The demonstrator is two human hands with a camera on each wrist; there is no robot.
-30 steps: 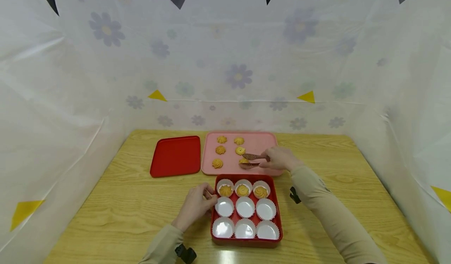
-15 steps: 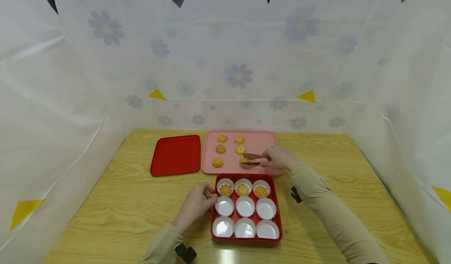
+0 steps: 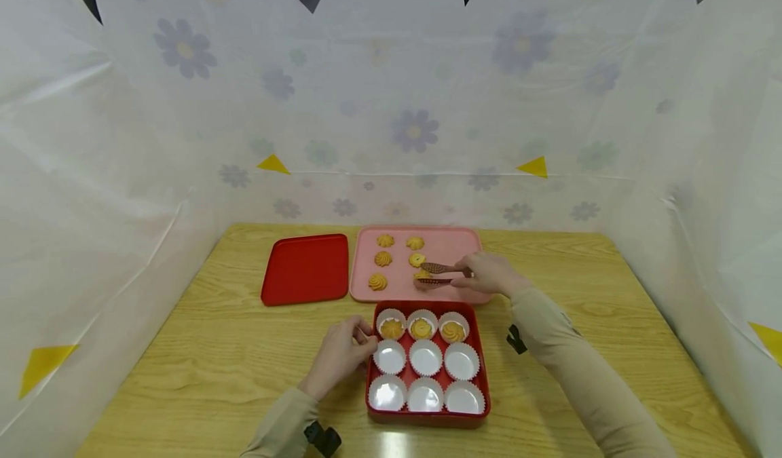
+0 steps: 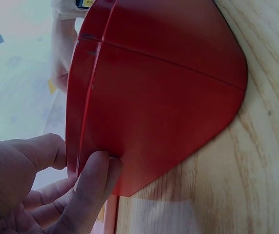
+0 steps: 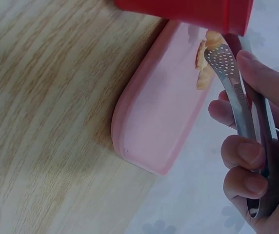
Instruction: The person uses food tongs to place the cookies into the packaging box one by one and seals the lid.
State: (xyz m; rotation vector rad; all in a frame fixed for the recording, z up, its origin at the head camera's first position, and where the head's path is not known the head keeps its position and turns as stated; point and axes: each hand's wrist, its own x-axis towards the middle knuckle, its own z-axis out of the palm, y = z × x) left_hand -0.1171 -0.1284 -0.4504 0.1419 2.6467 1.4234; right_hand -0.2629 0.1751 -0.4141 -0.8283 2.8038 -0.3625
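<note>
My right hand point(image 3: 491, 276) grips metal tongs point(image 3: 436, 275) over the pink tray point(image 3: 452, 244), and their perforated tips close around a swirl cookie point(image 3: 423, 277); the wrist view shows the tongs point(image 5: 237, 97) against that cookie point(image 5: 205, 58). Several more cookies point(image 3: 383, 258) lie on the tray. My left hand point(image 3: 342, 353) holds the left wall of the red box point(image 3: 482, 376), fingers on its rim point(image 4: 88, 97). The box holds white paper cups; the back row has three cookies point(image 3: 421, 329), the other cups point(image 3: 424, 358) hold nothing.
A red lid point(image 3: 304, 269) lies flat left of the pink tray. All stands on a wooden table point(image 3: 214, 363) enclosed by white flowered sheeting point(image 3: 415, 105) on three sides.
The tongs' tips have come closer around the front cookie on the pink tray, and my right hand has shifted slightly. The left hand stays on the box.
</note>
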